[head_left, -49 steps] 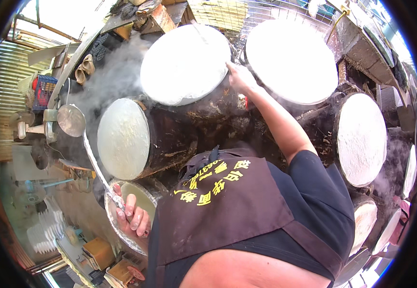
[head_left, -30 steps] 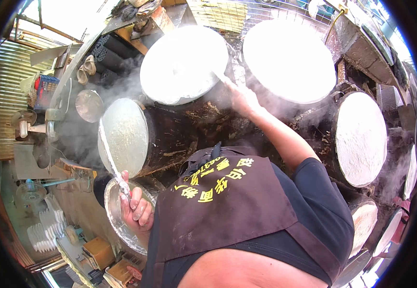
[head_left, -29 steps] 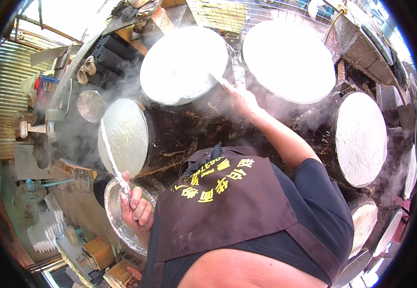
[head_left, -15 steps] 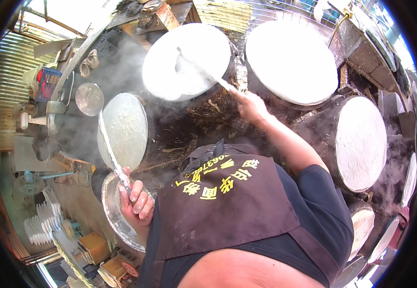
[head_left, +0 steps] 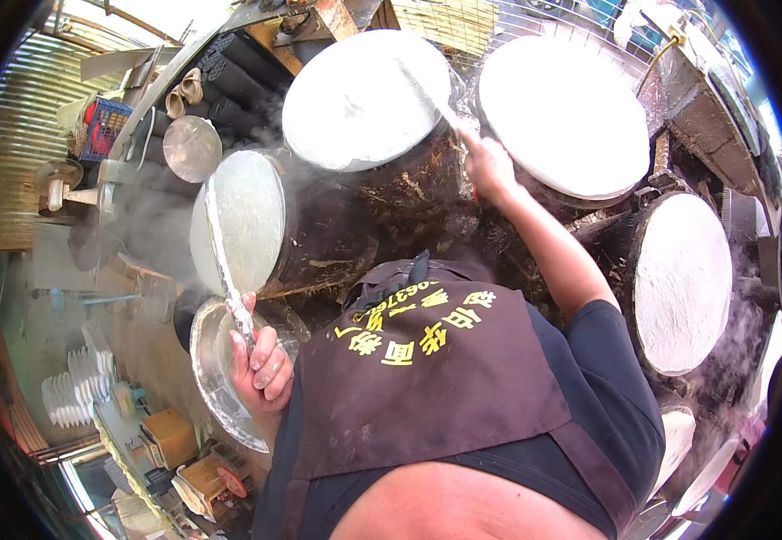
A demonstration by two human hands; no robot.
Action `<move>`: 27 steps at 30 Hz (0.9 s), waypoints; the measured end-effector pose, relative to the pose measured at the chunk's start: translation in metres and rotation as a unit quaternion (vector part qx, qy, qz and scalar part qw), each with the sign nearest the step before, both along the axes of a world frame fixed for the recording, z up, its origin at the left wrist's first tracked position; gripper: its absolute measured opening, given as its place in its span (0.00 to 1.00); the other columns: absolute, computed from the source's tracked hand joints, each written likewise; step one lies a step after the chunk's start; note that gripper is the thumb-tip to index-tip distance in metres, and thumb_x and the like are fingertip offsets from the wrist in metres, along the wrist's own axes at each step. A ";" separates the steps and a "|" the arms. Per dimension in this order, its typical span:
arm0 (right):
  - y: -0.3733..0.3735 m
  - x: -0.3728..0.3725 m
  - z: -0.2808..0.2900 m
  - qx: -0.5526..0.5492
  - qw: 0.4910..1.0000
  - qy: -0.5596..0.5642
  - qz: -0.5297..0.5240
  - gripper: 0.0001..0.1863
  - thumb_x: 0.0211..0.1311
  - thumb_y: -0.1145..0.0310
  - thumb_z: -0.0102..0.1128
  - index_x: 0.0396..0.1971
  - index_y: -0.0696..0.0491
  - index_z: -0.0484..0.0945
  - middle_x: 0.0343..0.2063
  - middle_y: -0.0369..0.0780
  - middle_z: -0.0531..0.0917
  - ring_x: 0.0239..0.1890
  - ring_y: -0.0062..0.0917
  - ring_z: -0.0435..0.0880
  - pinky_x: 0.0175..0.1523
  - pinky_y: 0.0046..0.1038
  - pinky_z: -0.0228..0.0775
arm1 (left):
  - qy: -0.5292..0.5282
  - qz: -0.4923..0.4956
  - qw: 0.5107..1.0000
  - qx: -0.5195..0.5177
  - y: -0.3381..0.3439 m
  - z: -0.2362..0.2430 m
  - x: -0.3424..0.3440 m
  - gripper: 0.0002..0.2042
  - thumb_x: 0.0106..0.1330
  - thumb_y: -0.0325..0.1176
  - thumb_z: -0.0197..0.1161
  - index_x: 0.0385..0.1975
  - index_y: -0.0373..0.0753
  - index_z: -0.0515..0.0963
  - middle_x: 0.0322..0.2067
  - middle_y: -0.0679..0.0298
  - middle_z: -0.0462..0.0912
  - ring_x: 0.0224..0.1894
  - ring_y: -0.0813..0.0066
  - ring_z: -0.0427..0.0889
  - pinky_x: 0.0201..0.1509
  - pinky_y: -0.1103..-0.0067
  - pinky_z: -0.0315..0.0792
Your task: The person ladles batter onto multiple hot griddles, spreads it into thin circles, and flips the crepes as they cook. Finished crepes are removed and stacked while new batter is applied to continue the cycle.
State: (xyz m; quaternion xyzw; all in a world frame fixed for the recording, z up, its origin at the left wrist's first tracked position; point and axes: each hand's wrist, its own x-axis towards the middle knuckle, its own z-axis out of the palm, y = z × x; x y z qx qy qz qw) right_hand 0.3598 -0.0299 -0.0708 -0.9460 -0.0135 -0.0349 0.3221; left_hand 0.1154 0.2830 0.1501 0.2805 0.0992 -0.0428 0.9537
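My left hand [head_left: 263,364] grips the whitened handle of a long-handled ladle [head_left: 192,148]. Its wide, shallow round head rises past a pale, round-topped vessel [head_left: 240,220]. A whitish, smeared basin [head_left: 206,360] lies beside that hand, partly hidden by it. My right arm reaches away from me, and its hand [head_left: 490,168] is closed on a slim, white-coated stick [head_left: 427,94]. The stick's far part lies across a large round vessel full of bright white matter [head_left: 350,121]; glare hides its exact contact. Another broad white-topped vessel [head_left: 562,117] stands to the right of that hand.
More white-topped vessels, one [head_left: 682,283] at the right, curve around me amid steam. Dark cylinders [head_left: 247,72] and a pair of shoes [head_left: 184,93] lie at the far left. White stacked pieces [head_left: 76,389] and wooden boxes [head_left: 170,438] stand at the lower left.
The head view has shifted. My right hand has moved the stick farther away and rightward over the white matter, whose dark hollow no longer shows. The ladle's head has swung up and right.
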 end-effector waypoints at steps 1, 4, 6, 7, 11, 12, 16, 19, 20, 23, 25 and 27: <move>-0.003 0.017 -0.003 0.002 1.000 -0.001 0.000 0.28 0.55 0.77 0.49 0.58 0.42 0.71 0.35 0.50 0.81 0.36 0.41 0.82 0.42 0.40 0.75 | 0.003 0.001 1.000 -0.004 -0.001 -0.001 0.000 0.25 0.75 0.36 0.42 0.68 0.39 0.47 0.20 0.68 0.60 0.10 0.89 0.55 0.06 0.91 0.56; 0.007 0.054 -0.048 0.060 0.992 -0.096 0.062 0.27 0.56 0.76 0.49 0.57 0.42 0.71 0.34 0.49 0.81 0.36 0.42 0.82 0.43 0.40 0.74 | 0.010 -0.008 1.000 -0.021 -0.005 -0.002 0.001 0.25 0.75 0.37 0.42 0.68 0.38 0.47 0.20 0.69 0.60 0.11 0.89 0.55 0.06 0.90 0.56; 0.025 0.054 -0.039 0.051 0.990 -0.059 0.119 0.26 0.57 0.76 0.48 0.57 0.41 0.72 0.34 0.49 0.81 0.37 0.42 0.82 0.43 0.40 0.74 | 0.022 -0.009 0.999 -0.026 0.005 -0.002 0.000 0.25 0.75 0.38 0.42 0.68 0.40 0.47 0.20 0.69 0.59 0.11 0.89 0.56 0.07 0.90 0.57; 0.024 0.048 -0.026 0.024 0.988 -0.047 0.148 0.27 0.56 0.76 0.48 0.57 0.41 0.72 0.34 0.49 0.81 0.37 0.42 0.82 0.43 0.40 0.74 | 0.028 -0.007 0.999 -0.031 0.005 -0.002 -0.001 0.25 0.75 0.39 0.42 0.68 0.41 0.46 0.19 0.69 0.59 0.11 0.89 0.56 0.08 0.90 0.57; 0.015 0.019 0.026 -0.049 0.974 0.003 0.220 0.31 0.51 0.84 0.46 0.57 0.46 0.72 0.43 0.48 0.82 0.41 0.39 0.82 0.47 0.34 0.74 | 0.037 -0.010 0.999 -0.032 0.009 0.001 -0.003 0.25 0.75 0.40 0.42 0.68 0.43 0.46 0.19 0.70 0.59 0.12 0.90 0.57 0.08 0.90 0.57; 0.006 0.021 0.015 -0.027 0.976 -0.018 0.217 0.31 0.50 0.84 0.47 0.57 0.45 0.72 0.42 0.48 0.82 0.41 0.39 0.82 0.46 0.34 0.75 | 0.036 -0.017 0.999 -0.024 0.012 -0.001 -0.002 0.25 0.75 0.40 0.42 0.68 0.43 0.47 0.20 0.70 0.59 0.12 0.90 0.57 0.08 0.90 0.57; 0.004 0.020 -0.007 -0.010 0.984 -0.033 0.177 0.33 0.50 0.83 0.48 0.59 0.44 0.71 0.43 0.49 0.81 0.41 0.39 0.82 0.46 0.34 0.75 | 0.057 -0.047 0.997 0.023 0.022 -0.003 0.013 0.25 0.75 0.41 0.42 0.68 0.43 0.48 0.20 0.70 0.59 0.12 0.90 0.56 0.08 0.90 0.56; 0.002 -0.003 -0.011 -0.047 0.981 -0.043 0.185 0.32 0.52 0.81 0.48 0.59 0.41 0.71 0.41 0.50 0.79 0.37 0.41 0.82 0.42 0.36 0.74 | 0.081 -0.070 0.994 0.031 0.027 -0.015 0.034 0.23 0.75 0.39 0.41 0.67 0.41 0.50 0.21 0.70 0.60 0.13 0.89 0.57 0.08 0.90 0.56; -0.004 -0.015 -0.012 -0.056 0.979 -0.058 0.188 0.31 0.53 0.80 0.47 0.58 0.40 0.71 0.36 0.49 0.79 0.34 0.40 0.81 0.39 0.37 0.73 | 0.079 -0.085 0.993 0.036 0.030 -0.022 0.041 0.23 0.76 0.38 0.40 0.67 0.40 0.50 0.22 0.69 0.60 0.13 0.88 0.58 0.09 0.90 0.57; -0.015 -0.052 0.018 -0.048 0.981 -0.020 0.186 0.28 0.54 0.77 0.51 0.57 0.40 0.72 0.31 0.48 0.78 0.33 0.41 0.80 0.39 0.38 0.72 | 0.086 -0.105 0.989 0.066 0.040 -0.050 0.068 0.20 0.76 0.35 0.40 0.64 0.36 0.55 0.22 0.68 0.61 0.15 0.86 0.60 0.10 0.89 0.58; -0.033 -0.071 0.015 -0.030 0.985 -0.045 0.167 0.28 0.54 0.76 0.53 0.57 0.41 0.73 0.32 0.48 0.78 0.33 0.42 0.80 0.40 0.38 0.72 | 0.087 -0.137 0.982 0.096 0.042 -0.067 0.094 0.18 0.75 0.35 0.41 0.61 0.37 0.59 0.22 0.68 0.62 0.15 0.87 0.61 0.10 0.89 0.58; -0.034 -0.086 -0.021 0.047 0.991 -0.097 0.076 0.25 0.54 0.75 0.54 0.55 0.46 0.74 0.31 0.49 0.79 0.35 0.42 0.80 0.42 0.39 0.72 | 0.100 -0.135 0.971 0.169 0.033 -0.074 0.116 0.16 0.75 0.34 0.42 0.60 0.37 0.61 0.21 0.68 0.63 0.15 0.88 0.61 0.10 0.89 0.56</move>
